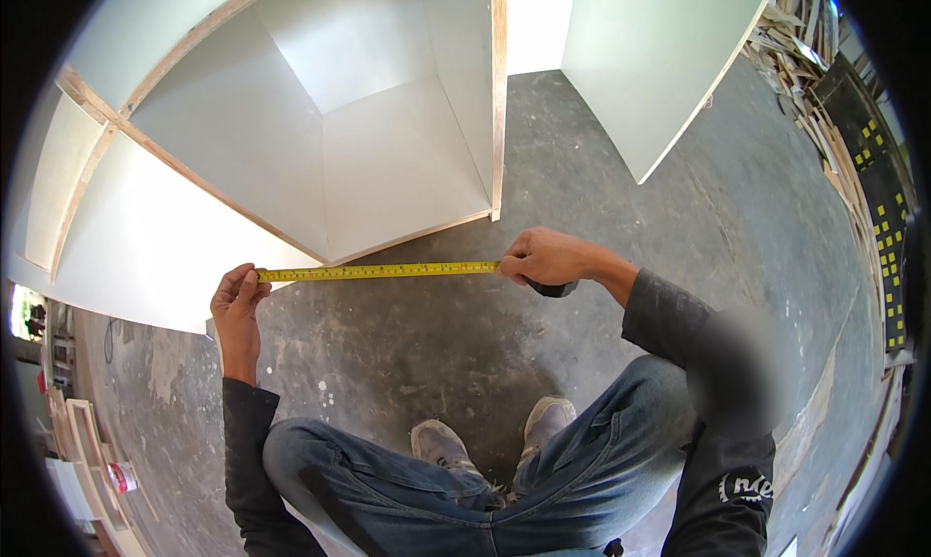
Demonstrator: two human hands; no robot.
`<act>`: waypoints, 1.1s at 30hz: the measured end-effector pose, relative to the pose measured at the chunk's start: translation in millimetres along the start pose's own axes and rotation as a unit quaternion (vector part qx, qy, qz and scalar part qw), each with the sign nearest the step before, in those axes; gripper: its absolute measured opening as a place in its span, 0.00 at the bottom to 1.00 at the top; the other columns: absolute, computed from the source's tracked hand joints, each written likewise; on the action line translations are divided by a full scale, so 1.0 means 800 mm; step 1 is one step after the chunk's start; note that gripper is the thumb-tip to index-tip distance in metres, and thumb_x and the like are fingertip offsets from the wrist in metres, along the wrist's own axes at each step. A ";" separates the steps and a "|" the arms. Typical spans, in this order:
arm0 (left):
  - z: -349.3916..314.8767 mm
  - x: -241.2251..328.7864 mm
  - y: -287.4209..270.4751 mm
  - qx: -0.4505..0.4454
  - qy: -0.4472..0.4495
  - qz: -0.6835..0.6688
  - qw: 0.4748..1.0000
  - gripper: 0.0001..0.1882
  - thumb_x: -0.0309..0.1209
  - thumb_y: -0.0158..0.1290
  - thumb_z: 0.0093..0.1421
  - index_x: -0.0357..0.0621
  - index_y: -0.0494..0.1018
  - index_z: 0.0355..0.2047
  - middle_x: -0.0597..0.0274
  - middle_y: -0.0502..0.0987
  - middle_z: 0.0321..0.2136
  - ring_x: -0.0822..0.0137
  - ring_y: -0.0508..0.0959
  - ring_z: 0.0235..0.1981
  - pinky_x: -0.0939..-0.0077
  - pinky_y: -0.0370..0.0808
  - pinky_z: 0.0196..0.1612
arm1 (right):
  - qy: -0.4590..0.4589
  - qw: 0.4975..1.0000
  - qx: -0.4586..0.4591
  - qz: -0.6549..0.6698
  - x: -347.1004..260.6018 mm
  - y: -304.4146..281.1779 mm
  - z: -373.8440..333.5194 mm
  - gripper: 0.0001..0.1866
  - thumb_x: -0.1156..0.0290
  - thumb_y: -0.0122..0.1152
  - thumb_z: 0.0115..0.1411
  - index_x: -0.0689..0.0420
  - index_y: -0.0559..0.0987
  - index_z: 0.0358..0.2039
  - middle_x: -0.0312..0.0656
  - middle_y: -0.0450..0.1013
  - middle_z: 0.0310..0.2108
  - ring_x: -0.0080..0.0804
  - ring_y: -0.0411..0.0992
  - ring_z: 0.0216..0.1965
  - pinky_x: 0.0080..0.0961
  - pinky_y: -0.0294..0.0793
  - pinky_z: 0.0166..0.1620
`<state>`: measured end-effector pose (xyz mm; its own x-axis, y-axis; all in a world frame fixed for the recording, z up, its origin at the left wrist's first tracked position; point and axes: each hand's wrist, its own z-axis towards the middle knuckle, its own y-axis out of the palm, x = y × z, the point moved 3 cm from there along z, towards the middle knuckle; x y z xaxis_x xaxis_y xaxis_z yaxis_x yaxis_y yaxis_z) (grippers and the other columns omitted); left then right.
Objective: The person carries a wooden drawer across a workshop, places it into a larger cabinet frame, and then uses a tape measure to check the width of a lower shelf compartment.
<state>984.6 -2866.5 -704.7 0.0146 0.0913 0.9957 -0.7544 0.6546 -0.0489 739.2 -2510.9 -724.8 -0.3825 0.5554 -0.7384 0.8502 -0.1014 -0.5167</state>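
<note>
A yellow tape measure [378, 271] is stretched between my two hands, just in front of the cabinet's lower edge. My left hand [239, 305] pinches the blade's free end between thumb and fingers. At the other end my right hand [551, 258] is closed round the blade and its dark case, which shows partly under the palm. Behind the tape stands a large white cabinet [398, 140] with bare wooden edges and an open compartment. Its near bottom corner lies close behind the blade.
A white panel [650, 63] stands at the back right. Scrap wood strips [824, 150] are piled along the right side, by a black board with yellow squares [884, 237]. Wooden frames [92, 441] lie at the left. My shoes [446, 445] rest on the grey concrete floor [407, 353].
</note>
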 end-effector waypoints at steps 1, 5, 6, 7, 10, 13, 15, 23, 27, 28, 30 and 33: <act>0.000 0.000 0.001 0.000 0.000 0.001 1.000 0.10 0.28 0.52 0.59 0.34 0.72 0.39 0.57 0.77 0.30 0.73 0.75 0.26 0.79 0.73 0.36 | 0.002 1.000 -0.001 0.001 0.001 0.000 0.000 0.18 0.63 0.49 0.56 0.58 0.71 0.13 0.32 0.58 0.11 0.21 0.54 0.11 0.24 0.55 0.17; -0.001 0.002 0.001 0.001 -0.002 0.003 1.000 0.10 0.28 0.52 0.59 0.35 0.71 0.39 0.57 0.77 0.30 0.73 0.75 0.27 0.79 0.73 0.36 | 0.006 1.000 -0.006 0.004 0.002 0.001 0.001 0.18 0.63 0.49 0.57 0.58 0.71 0.13 0.31 0.57 0.11 0.20 0.54 0.11 0.23 0.55 0.16; -0.001 0.002 0.002 0.001 -0.001 0.003 1.000 0.10 0.28 0.52 0.59 0.35 0.71 0.39 0.57 0.77 0.30 0.73 0.75 0.27 0.79 0.73 0.36 | 0.005 1.000 -0.006 0.004 0.003 0.001 0.001 0.18 0.63 0.49 0.57 0.58 0.71 0.13 0.31 0.57 0.11 0.20 0.54 0.11 0.23 0.55 0.16; -0.002 0.003 0.003 0.001 -0.001 0.003 1.000 0.10 0.28 0.52 0.59 0.35 0.71 0.39 0.58 0.77 0.30 0.73 0.75 0.27 0.79 0.73 0.36 | 0.002 1.000 -0.006 0.005 0.002 0.000 0.001 0.18 0.63 0.49 0.57 0.58 0.71 0.13 0.31 0.57 0.11 0.20 0.54 0.11 0.23 0.55 0.16; -0.002 0.004 0.003 0.000 -0.001 0.005 1.000 0.10 0.28 0.52 0.59 0.35 0.71 0.39 0.58 0.77 0.30 0.73 0.75 0.27 0.79 0.73 0.37 | -0.003 1.000 -0.005 0.004 0.002 0.000 0.001 0.18 0.63 0.49 0.56 0.58 0.71 0.13 0.31 0.57 0.11 0.20 0.54 0.11 0.23 0.55 0.16; -0.001 0.002 0.002 0.001 0.001 0.006 1.000 0.10 0.28 0.52 0.59 0.35 0.71 0.39 0.58 0.77 0.30 0.73 0.75 0.27 0.79 0.73 0.37 | -0.002 1.000 -0.001 0.003 0.003 0.000 0.002 0.18 0.62 0.49 0.55 0.59 0.71 0.13 0.33 0.58 0.10 0.22 0.55 0.11 0.25 0.55 0.17; -0.001 0.002 0.001 0.002 0.000 0.006 1.000 0.10 0.28 0.52 0.59 0.35 0.71 0.39 0.58 0.77 0.30 0.73 0.75 0.27 0.79 0.73 0.37 | -0.005 1.000 0.008 0.006 0.004 0.000 0.003 0.18 0.61 0.50 0.52 0.60 0.71 0.12 0.36 0.59 0.09 0.26 0.57 0.11 0.29 0.56 0.17; 0.001 0.001 0.001 0.001 0.002 0.004 1.000 0.10 0.27 0.52 0.59 0.34 0.71 0.39 0.57 0.77 0.31 0.73 0.75 0.28 0.79 0.73 0.37 | 0.004 1.000 -0.006 -0.003 0.001 0.001 0.001 0.18 0.63 0.49 0.56 0.58 0.71 0.13 0.32 0.57 0.11 0.21 0.54 0.11 0.24 0.55 0.17; 0.001 0.000 0.001 -0.003 0.004 0.006 1.000 0.10 0.27 0.51 0.59 0.34 0.71 0.39 0.57 0.78 0.31 0.72 0.75 0.28 0.79 0.73 0.37 | 0.000 1.000 0.006 0.013 0.003 0.001 0.002 0.18 0.61 0.50 0.52 0.60 0.71 0.12 0.36 0.60 0.09 0.26 0.57 0.11 0.29 0.57 0.17; 0.001 0.000 0.000 -0.004 0.004 0.006 1.000 0.10 0.27 0.51 0.59 0.34 0.71 0.39 0.57 0.78 0.31 0.72 0.75 0.28 0.79 0.73 0.37 | 0.000 1.000 0.004 0.012 0.002 0.001 0.002 0.18 0.61 0.50 0.52 0.60 0.71 0.12 0.36 0.60 0.09 0.26 0.57 0.11 0.29 0.57 0.17; 0.001 0.000 0.000 -0.004 0.004 0.006 1.000 0.10 0.27 0.51 0.59 0.34 0.72 0.39 0.57 0.78 0.31 0.72 0.75 0.28 0.79 0.73 0.37 | 0.001 1.000 0.001 0.012 0.002 0.001 0.002 0.18 0.61 0.50 0.52 0.60 0.71 0.12 0.36 0.60 0.09 0.26 0.57 0.11 0.29 0.57 0.18; 0.001 0.000 0.000 -0.004 0.005 0.006 1.000 0.10 0.27 0.51 0.59 0.34 0.72 0.39 0.57 0.78 0.31 0.72 0.75 0.28 0.79 0.73 0.37 | 0.003 1.000 -0.001 0.010 0.006 0.002 0.005 0.18 0.61 0.50 0.52 0.60 0.71 0.12 0.36 0.60 0.09 0.26 0.58 0.11 0.29 0.57 0.18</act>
<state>983.8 -2867.3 -704.7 0.0127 0.1059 0.9943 -0.7496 0.6591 -0.0606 737.2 -2511.7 -731.1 -0.3631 0.5587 -0.7457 0.8582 -0.1112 -0.5012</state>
